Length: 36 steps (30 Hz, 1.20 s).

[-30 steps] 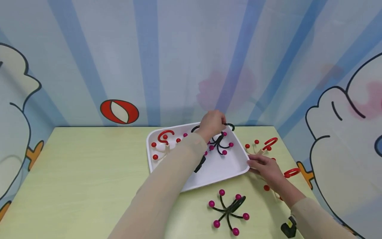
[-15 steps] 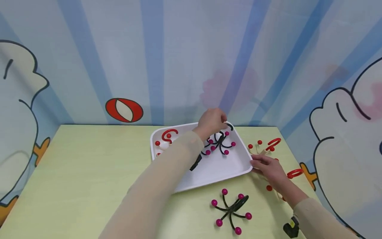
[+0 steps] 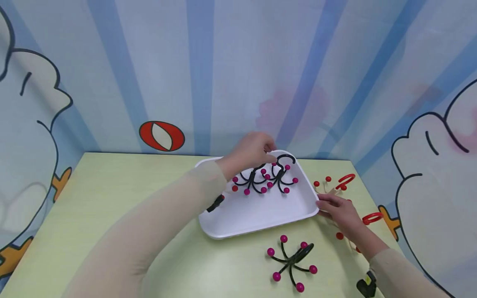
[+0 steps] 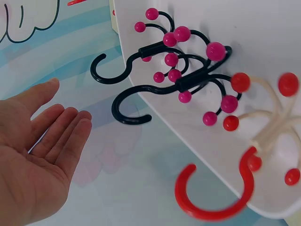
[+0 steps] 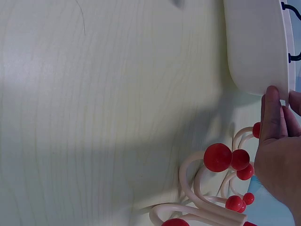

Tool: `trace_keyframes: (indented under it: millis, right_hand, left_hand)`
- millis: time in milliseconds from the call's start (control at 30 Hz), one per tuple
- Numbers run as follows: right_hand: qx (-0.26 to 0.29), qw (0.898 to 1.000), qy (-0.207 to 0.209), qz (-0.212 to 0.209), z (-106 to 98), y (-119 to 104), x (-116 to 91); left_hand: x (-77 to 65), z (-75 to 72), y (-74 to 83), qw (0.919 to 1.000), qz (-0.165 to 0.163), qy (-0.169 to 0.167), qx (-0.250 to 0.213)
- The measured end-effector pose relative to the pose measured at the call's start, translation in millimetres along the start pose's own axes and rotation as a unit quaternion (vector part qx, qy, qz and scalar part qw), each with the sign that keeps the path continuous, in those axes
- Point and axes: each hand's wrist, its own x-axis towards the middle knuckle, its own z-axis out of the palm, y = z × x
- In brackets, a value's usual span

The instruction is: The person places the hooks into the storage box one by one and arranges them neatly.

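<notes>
With right grip (image 3: 342,214) we are pinching the tray (image 3: 261,217); tugging might shift black hooks (image 4: 192,82) beside our relaxed, empty left grip (image 4: 40,165).

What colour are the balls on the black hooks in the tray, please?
The balls are bright pink, best seen in the left wrist view.

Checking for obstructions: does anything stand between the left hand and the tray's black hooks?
Nothing visible does: in the left wrist view, only air separates the left hand from the black hooks overhanging the tray.
</notes>
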Motion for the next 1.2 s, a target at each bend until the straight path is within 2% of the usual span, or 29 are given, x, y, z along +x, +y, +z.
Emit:
trace_keyframes:
  millis: [300,467,633,733,933,1200]
  right_hand:
    - [-0.006,1.000,0.003,-0.005,-3,-1,2]
    - [-0.012,1.000,0.005,-0.003,-3,0,3]
    - [-0.012,1.000,0.005,0.001,-3,-1,3]
    - [-0.013,1.000,0.005,0.000,-3,-1,3]
    - [-0.016,1.000,0.007,-0.001,-2,0,5]
    - [-0.014,1.000,0.004,-0.003,-3,2,5]
  left_hand:
    - [-40.6,-23.0,-21.9,0.9992,-0.037,0.015,-0.004]
    - [-64.9,-29.8,-36.5,0.9977,-0.064,0.021,-0.009]
    - [-90.0,-33.3,-52.4,0.9959,-0.083,0.034,0.011]
    - [-104.8,-32.9,-62.1,0.9936,-0.104,0.043,0.013]
    - [-130.5,-26.4,-84.7,0.9870,-0.148,0.057,-0.025]
    - [-150.2,-14.1,-108.7,0.9780,-0.185,0.072,-0.066]
